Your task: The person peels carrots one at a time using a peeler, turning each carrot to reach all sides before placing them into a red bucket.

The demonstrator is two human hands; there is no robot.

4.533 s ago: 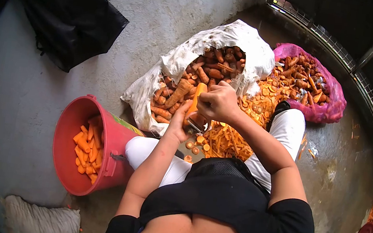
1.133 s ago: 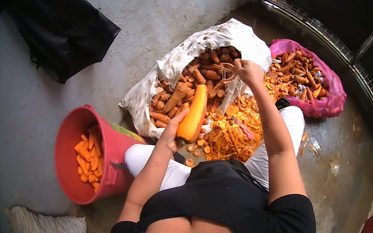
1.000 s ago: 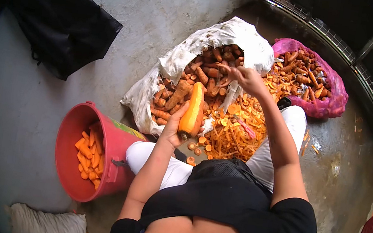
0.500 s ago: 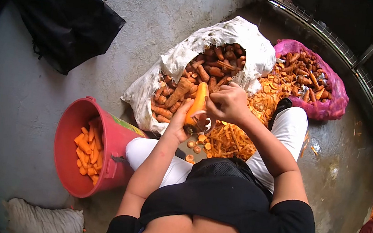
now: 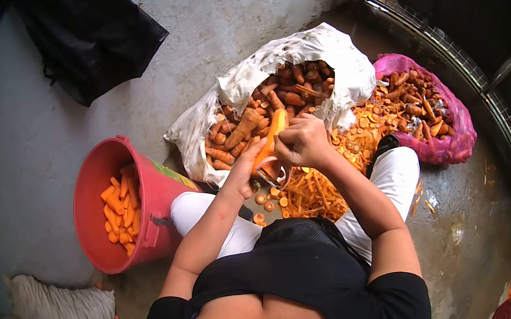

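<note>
A large carrot (image 5: 276, 127), bright orange along its upper length, is held tilted in front of me. My left hand (image 5: 247, 166) is wrapped round its lower left side, near the dark thick end. My right hand (image 5: 302, 141) is a closed fist at the carrot's right side. It grips a peeler (image 5: 275, 174), whose pale curved head lies against the carrot's lower part; the handle is mostly hidden in my fingers. Below and to the right, a heap of carrot peelings (image 5: 315, 196) lies on the floor with several cut carrot ends.
A white sack (image 5: 332, 44) of unpeeled carrots (image 5: 248, 123) lies open ahead. Right of it stands a pink mesh sack (image 5: 464, 132) with more carrots. A red bucket (image 5: 88, 215) at my left holds peeled carrots (image 5: 126, 207). A black bag (image 5: 95, 29) is against the wall.
My right hand and the peeler have moved slightly down and left along the carrot. My left hand keeps its hold with the carrot nearly in place.
</note>
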